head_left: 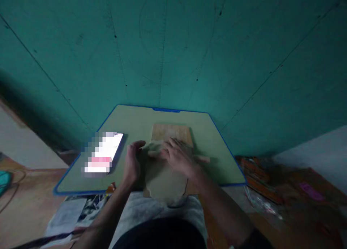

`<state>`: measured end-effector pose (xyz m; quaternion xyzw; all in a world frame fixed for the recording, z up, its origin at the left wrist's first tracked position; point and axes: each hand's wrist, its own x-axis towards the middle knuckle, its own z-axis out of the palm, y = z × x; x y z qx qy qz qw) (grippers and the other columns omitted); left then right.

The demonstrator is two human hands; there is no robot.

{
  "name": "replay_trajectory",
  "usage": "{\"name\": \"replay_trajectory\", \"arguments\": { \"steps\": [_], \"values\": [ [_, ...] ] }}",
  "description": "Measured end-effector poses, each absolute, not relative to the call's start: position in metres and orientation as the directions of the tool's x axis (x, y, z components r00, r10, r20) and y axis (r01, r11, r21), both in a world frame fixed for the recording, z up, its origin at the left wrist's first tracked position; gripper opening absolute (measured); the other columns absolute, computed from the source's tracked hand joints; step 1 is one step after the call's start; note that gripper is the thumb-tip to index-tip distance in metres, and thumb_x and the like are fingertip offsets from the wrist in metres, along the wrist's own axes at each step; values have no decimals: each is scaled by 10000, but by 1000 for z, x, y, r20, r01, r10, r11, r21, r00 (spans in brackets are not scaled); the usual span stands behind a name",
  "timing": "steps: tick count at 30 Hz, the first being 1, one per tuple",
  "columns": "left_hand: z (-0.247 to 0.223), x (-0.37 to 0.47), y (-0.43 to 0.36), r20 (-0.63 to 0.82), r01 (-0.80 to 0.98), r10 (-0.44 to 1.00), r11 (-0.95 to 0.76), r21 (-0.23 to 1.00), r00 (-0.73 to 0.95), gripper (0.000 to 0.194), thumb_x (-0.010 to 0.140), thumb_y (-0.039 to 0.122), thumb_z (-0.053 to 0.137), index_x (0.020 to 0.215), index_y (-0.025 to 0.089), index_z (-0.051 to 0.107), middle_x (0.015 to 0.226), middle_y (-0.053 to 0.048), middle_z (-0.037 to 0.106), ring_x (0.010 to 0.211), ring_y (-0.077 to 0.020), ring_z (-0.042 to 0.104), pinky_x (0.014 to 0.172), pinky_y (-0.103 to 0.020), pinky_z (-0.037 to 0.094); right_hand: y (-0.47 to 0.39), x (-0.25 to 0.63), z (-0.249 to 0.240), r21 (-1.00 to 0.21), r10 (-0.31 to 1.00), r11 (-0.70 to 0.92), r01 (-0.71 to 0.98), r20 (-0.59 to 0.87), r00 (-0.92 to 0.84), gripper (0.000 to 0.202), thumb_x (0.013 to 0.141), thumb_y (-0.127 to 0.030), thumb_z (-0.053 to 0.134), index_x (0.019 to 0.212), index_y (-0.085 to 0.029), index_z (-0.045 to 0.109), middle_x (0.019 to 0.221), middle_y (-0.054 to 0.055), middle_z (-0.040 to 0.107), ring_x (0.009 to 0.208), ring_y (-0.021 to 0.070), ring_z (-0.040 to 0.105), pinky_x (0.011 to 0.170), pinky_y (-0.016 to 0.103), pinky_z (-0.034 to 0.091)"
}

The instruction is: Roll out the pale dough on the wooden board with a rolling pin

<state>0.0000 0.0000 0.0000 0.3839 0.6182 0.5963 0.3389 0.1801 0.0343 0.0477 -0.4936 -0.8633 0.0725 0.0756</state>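
The flat dough (pixel 165 180) lies on the wooden board (pixel 172 129) and hangs past its near edge, perhaps so its far part stays easy to reach. The right grip (pixel 176 155) rests across this far part, seemingly for pressing; whether it clasps the wooden stick (pixel 204 159), I cannot tell. The left grip (pixel 132 163) is released, curved beside the dough, maybe for guiding it. The phone (pixel 104 152) sits apart on the surface (pixel 130 119), probably to avoid soiling.
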Motion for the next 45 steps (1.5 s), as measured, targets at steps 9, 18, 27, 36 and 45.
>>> {"name": "replay_trajectory", "arguments": {
  "steps": [9,18,27,36,45],
  "values": [
    [1,-1,-3,95,192,913,-18,981,-397,686,918,745,260,1028,210,674,1080,-103,730,1040,-295,654,972,-463,507,-40,184,28,-146,697,715,683,213,-684,658,1008,-429,585,1538,-72,427,1551,212,504,1454,332,440,1228,509,339],
    [15,-8,13,175,782,984,-80,618,-38,505,953,388,408,1322,106,606,1259,-181,683,1122,-285,680,932,-389,551,32,197,46,-170,873,488,856,107,-477,383,1005,-464,592,1280,-201,633,1375,145,638,1281,300,576,1010,442,505],
    [38,6,35,100,937,993,-89,337,58,272,972,221,466,1058,131,708,1063,-181,673,990,-305,680,872,-402,522,35,224,49,-214,920,392,895,65,-387,117,962,-331,681,996,-220,699,1055,74,743,1067,234,676,895,322,502],
    [42,0,49,87,915,992,-115,387,88,197,901,166,541,962,165,728,994,-132,699,933,-269,694,810,-329,507,42,227,45,-207,961,276,939,32,-275,164,971,-317,642,1111,-238,611,1045,66,744,952,234,723,696,288,452],
    [53,15,63,172,782,978,-199,590,119,178,927,246,498,938,196,668,876,-67,746,801,-205,702,685,-275,468,47,240,38,-338,957,289,896,108,-268,199,926,-285,656,1092,-262,549,1001,39,754,899,232,713,666,287,418]
  ]
}}
